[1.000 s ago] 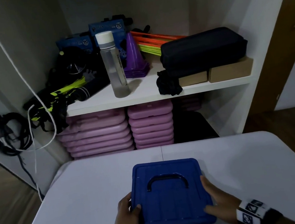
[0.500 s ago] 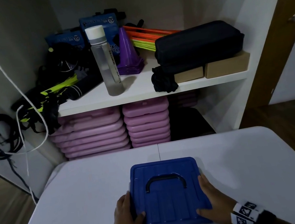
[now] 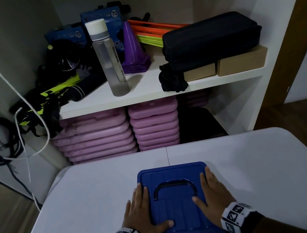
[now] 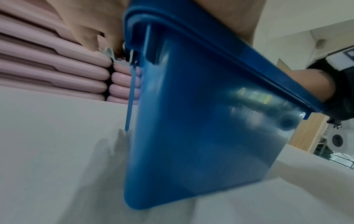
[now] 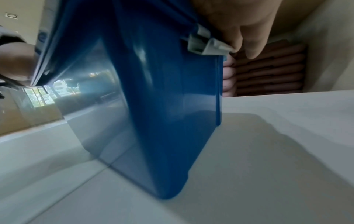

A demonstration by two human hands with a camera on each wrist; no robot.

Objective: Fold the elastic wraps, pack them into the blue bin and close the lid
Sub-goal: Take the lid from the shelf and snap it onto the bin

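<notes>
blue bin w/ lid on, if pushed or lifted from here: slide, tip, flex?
The blue bin sits flat on the smooth white table, so a push probably slides it rather than tips it. Its glossy walls look like rigid plastic: likely stiff but slippery to grip. Both the left hand and right hand lie flat on the lid; contents unseen, so weight is unknown.

A white desk point(image 3: 86, 204) stands before a dim white shelf unit point(image 3: 145, 95) holding a clear bottle point(image 3: 109, 59), purple cone point(image 3: 132, 46), black case point(image 3: 210, 37) and stacked pink boards point(image 3: 96, 136); wooden floor point(image 3: 297, 121) lies right.
</notes>
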